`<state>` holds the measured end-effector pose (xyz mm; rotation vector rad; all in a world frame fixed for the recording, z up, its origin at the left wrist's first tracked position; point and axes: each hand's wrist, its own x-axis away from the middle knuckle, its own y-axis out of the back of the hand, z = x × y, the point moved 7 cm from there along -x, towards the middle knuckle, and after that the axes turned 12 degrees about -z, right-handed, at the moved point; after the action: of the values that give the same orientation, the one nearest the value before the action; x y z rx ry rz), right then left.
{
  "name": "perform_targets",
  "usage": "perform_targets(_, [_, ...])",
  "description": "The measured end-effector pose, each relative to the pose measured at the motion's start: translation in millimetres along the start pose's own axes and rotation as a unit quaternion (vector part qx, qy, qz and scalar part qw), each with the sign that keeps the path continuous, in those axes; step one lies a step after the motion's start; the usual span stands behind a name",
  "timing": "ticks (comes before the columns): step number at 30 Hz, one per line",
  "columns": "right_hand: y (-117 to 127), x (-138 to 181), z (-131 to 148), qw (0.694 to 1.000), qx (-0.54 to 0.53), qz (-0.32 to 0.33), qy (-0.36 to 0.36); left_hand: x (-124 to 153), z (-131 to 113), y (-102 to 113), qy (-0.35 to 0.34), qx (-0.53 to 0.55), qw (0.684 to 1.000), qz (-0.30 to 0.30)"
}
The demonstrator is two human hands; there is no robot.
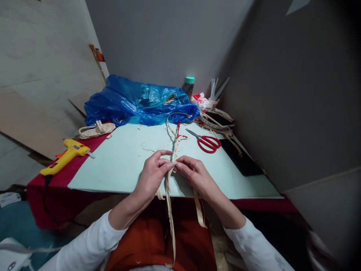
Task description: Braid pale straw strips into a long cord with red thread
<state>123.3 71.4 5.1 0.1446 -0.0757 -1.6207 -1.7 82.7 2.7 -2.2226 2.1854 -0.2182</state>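
A thin braid of pale straw-like strips (176, 147) runs away from me up the middle of the pale green board. Near its far part a red tie (178, 130) is knotted around it. My left hand (156, 170) pinches the braid's near end between thumb and fingers. Close against it, my right hand (193, 171) pinches the same spot from the other side. Loose strips (170, 218) hang from my fingers over the board's front edge towards my lap. Just beyond my right hand lie red-handled scissors (208, 143), their blades pointing away to the left.
A yellow glue gun (64, 156) and a small woven slipper shape (97, 130) lie left on the red cloth (36, 195). Behind the board (118, 162) is a crumpled blue plastic bag (124, 99). A black tablet-like slab (239, 158) lies right, with a green-lidded jar (188, 84) at the back.
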Motion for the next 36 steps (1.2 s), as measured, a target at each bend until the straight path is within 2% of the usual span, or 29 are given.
perform_targets(3, [5.7, -1.8, 0.1, 1.000, -0.003, -0.026, 0.014, 1.4, -5.5, 0.0, -0.046, -0.074, 0.996, 0.003])
perform_targets(6, [8.0, -3.3, -2.7, 0.998, -0.021, -0.055, 0.018, 4.2, -15.4, -1.1, -0.113, -0.178, 0.977, -0.011])
perform_targets(12, [6.5, -0.7, -7.7, 0.994, -0.041, -0.097, 0.005, 13.4, -32.8, -6.3, -0.212, -0.352, 0.912, -0.004])
perform_targets(15, [5.2, 2.2, -5.6, 0.994, -0.020, -0.105, 0.007, 16.8, -44.0, -3.1, -0.268, -0.423, 0.865, -0.027])
perform_targets(16, [4.7, 3.0, -3.9, 0.994, -0.012, -0.106, 0.015, 17.5, -47.5, -1.2, -0.275, -0.429, 0.859, -0.036])
perform_targets(17, [4.1, 3.7, -2.3, 0.994, -0.004, -0.105, 0.023, 17.8, -49.6, 0.6, -0.270, -0.425, 0.863, -0.040])
perform_targets(21, [2.6, 4.0, 2.0, 0.994, 0.006, -0.100, 0.036, 21.7, -44.5, -0.6, -0.193, -0.354, 0.915, -0.014])
perform_targets(23, [3.6, 3.3, 4.3, 0.995, -0.008, -0.093, 0.036, 28.6, -41.5, -7.3, -0.224, -0.356, 0.907, -0.008])
perform_targets(27, [4.8, 2.6, 2.5, 0.997, -0.062, -0.048, -0.013, 48.0, -34.0, -25.6, -0.397, -0.443, 0.804, -0.019])
perform_targets(29, [2.7, 3.0, 1.3, 0.995, -0.095, -0.015, -0.033, 54.2, -28.4, -31.5, -0.449, -0.476, 0.755, -0.023])
perform_targets(31, [1.5, 2.7, 2.1, 0.992, -0.126, -0.004, -0.030, 56.6, -25.4, -34.0, -0.469, -0.501, 0.727, -0.018])
perform_targets(33, [1.2, 1.6, 1.7, 0.988, -0.148, -0.013, -0.028, 54.7, -26.2, -31.9, -0.453, -0.509, 0.732, 0.002])
perform_targets(36, [0.5, 0.4, -0.4, 0.988, -0.145, -0.032, -0.029, 43.1, -33.5, -18.9, -0.376, -0.469, 0.799, 0.029])
